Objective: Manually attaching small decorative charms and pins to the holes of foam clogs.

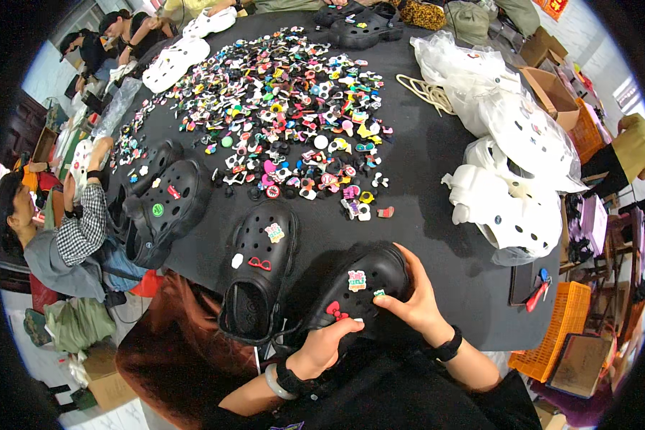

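Near the table's front edge, a black clog [376, 269] is held between my two hands, its toe pointing away from me. My left hand [322, 352] grips the heel side, thumb on top near a red bow charm [336, 309]. Around the toe's right side wraps my right hand [417, 304], its thumb against a small green-and-white charm [378, 293]. A pastel lettered charm [356, 280] is fixed higher on the upper. To the left lies a matching black clog [259, 247] with a similar lettered charm, red glasses and a white charm.
A wide pile of colourful shoe charms [279, 107] covers the middle of the black table [416, 208]. More black clogs [165, 201] stand at left, bagged white clogs [519, 208] at right. Keys [537, 295] lie by the right edge, above an orange crate [562, 322]. A co-worker [64, 236] sits at left.
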Tool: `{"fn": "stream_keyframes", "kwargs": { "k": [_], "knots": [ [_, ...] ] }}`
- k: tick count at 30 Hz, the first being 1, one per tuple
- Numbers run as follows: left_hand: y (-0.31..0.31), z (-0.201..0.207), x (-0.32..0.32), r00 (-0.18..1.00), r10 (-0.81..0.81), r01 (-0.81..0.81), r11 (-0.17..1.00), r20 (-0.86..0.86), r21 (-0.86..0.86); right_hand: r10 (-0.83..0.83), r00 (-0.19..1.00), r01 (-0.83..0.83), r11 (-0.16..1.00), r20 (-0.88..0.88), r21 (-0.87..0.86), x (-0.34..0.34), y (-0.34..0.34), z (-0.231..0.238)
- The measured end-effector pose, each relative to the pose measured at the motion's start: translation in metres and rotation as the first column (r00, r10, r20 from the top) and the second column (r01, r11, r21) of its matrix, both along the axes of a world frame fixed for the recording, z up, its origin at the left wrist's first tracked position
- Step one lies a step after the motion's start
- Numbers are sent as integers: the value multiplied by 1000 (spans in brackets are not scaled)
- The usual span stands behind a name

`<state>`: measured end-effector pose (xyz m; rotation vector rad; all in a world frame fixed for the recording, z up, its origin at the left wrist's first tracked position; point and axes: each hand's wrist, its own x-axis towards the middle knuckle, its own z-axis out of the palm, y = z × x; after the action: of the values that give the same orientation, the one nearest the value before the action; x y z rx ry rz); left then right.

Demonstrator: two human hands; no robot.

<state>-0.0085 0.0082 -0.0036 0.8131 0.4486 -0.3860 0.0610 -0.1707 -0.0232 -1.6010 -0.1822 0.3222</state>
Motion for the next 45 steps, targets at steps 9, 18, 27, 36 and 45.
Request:
{"fn": "stream_keyframes", "kwargs": {
  "k": [9,18,27,36,45],
  "knots": [
    [0,0,-8,1000,12,-12,1000,21,25,-48,997,57,986,-64,156,1,1,8],
    [0,-3,-9,990,-52,46,998,131,45,204,931,-185,979,-302,90,21,-11,30],
    [2,-6,-1,981,-145,129,984,129,123,176,974,-188,979,-140,-74,22,-2,26],
    [-1,-2,-1,986,-115,103,989,118,107,136,950,-111,988,-281,103,24,-2,25],
    [3,-5,-1,997,-75,73,991,-19,-113,216,862,-182,976,-459,118,26,-12,32]
  ]
}}
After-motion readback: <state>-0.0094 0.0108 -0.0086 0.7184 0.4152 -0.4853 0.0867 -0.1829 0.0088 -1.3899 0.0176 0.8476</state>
